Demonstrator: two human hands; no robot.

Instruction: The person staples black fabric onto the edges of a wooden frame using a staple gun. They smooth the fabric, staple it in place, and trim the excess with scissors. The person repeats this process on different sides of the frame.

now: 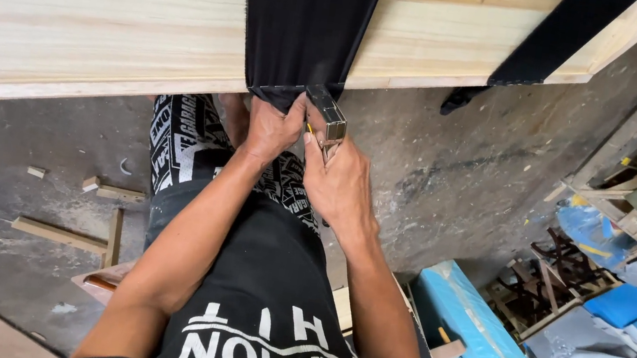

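Head view looks down on a pale wooden board point(90, 31) with a strip of black fabric point(308, 20) draped over it and hanging down at its near edge. At the lower end of that fabric, the left hand point(272, 127) pinches the cloth, its fingers point(292, 109) closed on the hem just under the board's edge. Touching it on the right, the right hand point(339, 182) has its fingers wrapped around a metal staple gun point(329, 118), whose head is pressed against the fabric's bottom corner. A second black strip point(558, 38) crosses the board farther right of the first. Below the board, on the grey floor point(23, 154), small wood offcuts point(62, 233) lie left of the person's legs. Blue foam blocks point(632, 308) sit far right of the board.
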